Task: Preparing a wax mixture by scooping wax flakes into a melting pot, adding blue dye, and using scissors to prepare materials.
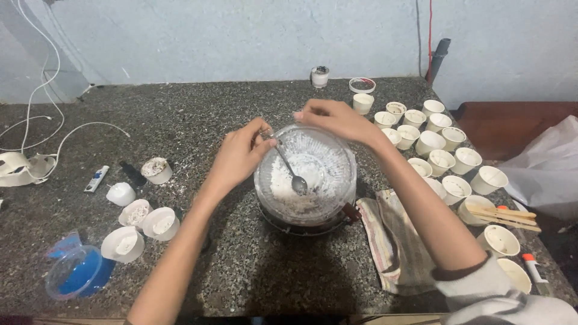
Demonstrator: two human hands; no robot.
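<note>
Left hand (238,157) pinched spoon (290,171) handle, stirring white mix; right hand (337,120) fingers curled, steadying bowl (334,180) rim. Scooping likely next.

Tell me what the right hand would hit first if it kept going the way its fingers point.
The right hand points left along the glass bowl's far rim. It would probably meet the left hand holding the spoon first, though depth is hard to judge.

both bare forearms reach forward, left hand (238,157) with fingers pinched closed, right hand (335,121) curled palm-down
</note>
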